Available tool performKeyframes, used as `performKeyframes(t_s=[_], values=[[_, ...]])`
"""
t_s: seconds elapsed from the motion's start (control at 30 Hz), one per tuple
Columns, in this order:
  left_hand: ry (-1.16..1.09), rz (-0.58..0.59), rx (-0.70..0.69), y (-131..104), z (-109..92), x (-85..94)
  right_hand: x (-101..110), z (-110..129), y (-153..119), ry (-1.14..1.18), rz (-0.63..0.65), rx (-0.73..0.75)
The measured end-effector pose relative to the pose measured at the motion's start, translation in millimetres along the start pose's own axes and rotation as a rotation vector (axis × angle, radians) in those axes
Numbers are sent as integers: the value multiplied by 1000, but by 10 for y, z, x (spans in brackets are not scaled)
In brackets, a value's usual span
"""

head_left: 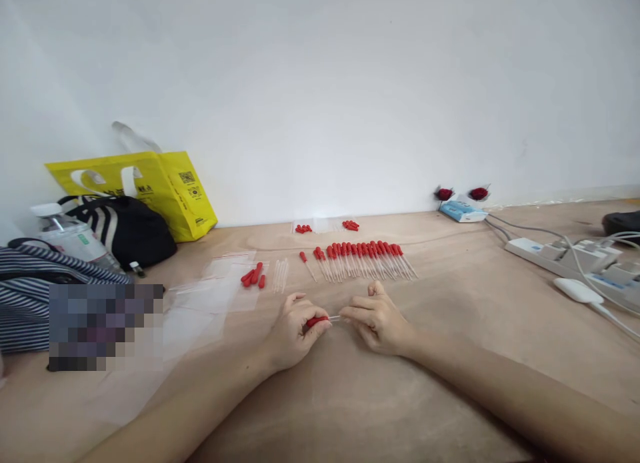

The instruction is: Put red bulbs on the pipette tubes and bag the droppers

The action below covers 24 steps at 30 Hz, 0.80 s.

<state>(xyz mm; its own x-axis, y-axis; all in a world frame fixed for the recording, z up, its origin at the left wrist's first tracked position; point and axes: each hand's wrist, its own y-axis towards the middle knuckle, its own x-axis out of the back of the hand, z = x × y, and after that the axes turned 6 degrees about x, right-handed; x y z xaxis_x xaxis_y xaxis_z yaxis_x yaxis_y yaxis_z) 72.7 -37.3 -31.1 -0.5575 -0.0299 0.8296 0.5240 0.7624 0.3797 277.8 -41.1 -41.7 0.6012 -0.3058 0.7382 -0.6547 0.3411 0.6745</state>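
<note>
My left hand (296,328) is closed around a red rubber dropper bulb (317,321). A thin clear glass tube (335,318) runs from the bulb's mouth into the closed fingers of my right hand (376,321). How deep the tube sits in the bulb is hidden. Behind my hands lies a row of several droppers (367,257), red bulbs toward the wall and clear tubes toward me. One dropper (303,257) lies a little apart at the row's left. Several loose red bulbs (257,275) and several bare glass tubes (281,275) are further left.
Clear plastic bags (197,309) lie at left; another bag with red bulbs (303,229) is by the wall. A yellow bag (187,203), black pouch (145,233) and bottle (80,239) stand left. At right are a tissue pack (463,211), power strip (530,253) and cables.
</note>
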Motion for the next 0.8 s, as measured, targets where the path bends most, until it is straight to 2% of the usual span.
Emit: performKeyframes(t_s=[0.33, 0.53, 0.67, 0.8], values=[[88, -37, -145, -10, 5, -3, -29, 60, 42, 120, 179, -162], [178, -80, -234, 22, 4, 46, -21, 60, 58, 229, 216, -268], [212, -143, -210, 11, 44, 49, 32, 38, 72, 213, 205, -269], [228, -172, -152, 2, 114, 78, 71, 28, 64, 49, 242, -238]])
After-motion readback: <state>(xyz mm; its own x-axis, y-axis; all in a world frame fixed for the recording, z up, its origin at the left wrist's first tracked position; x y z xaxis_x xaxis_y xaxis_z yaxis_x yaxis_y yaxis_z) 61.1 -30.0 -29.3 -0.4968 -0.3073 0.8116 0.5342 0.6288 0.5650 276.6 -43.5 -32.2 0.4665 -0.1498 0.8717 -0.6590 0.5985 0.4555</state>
